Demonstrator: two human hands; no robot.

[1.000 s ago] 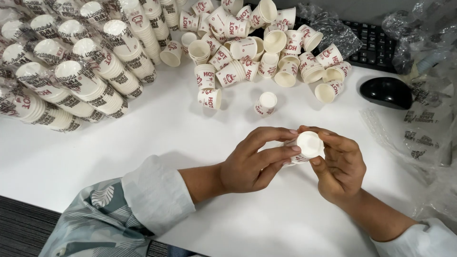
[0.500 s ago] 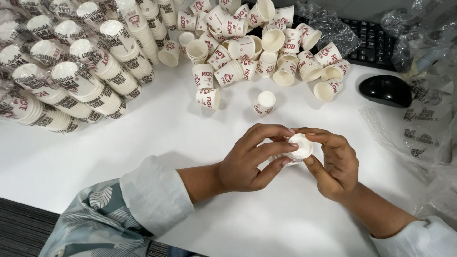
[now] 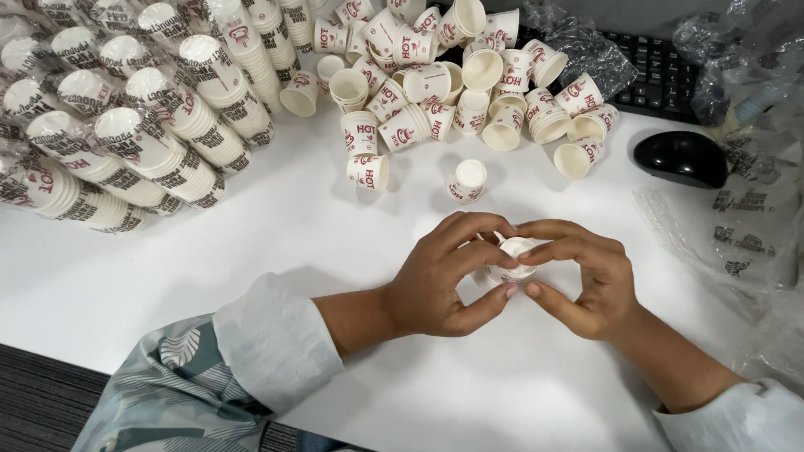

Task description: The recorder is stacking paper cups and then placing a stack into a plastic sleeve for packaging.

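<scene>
A small white paper cup (image 3: 512, 259) with red print sits between both of my hands, low over the white table (image 3: 251, 243). My left hand (image 3: 444, 280) curls around its left side, fingers over the rim and thumb underneath. Fingertips of my right hand (image 3: 582, 276) pinch the cup's right rim. Just beyond my hands, two single cups stand upside down: one (image 3: 466, 181) in the middle and another (image 3: 368, 171) to its left.
A heap of loose paper cups (image 3: 452, 75) lies at the back centre. Wrapped sleeves of stacked cups (image 3: 126, 125) fill the back left. A black mouse (image 3: 680, 158), a black keyboard (image 3: 662, 71) and crumpled clear plastic wrap (image 3: 737, 226) are on the right.
Both hands have lowered with the cup and drawn slightly left toward the table. The cup's mouth, turned up toward me a second ago, is now mostly hidden by my fingers.
</scene>
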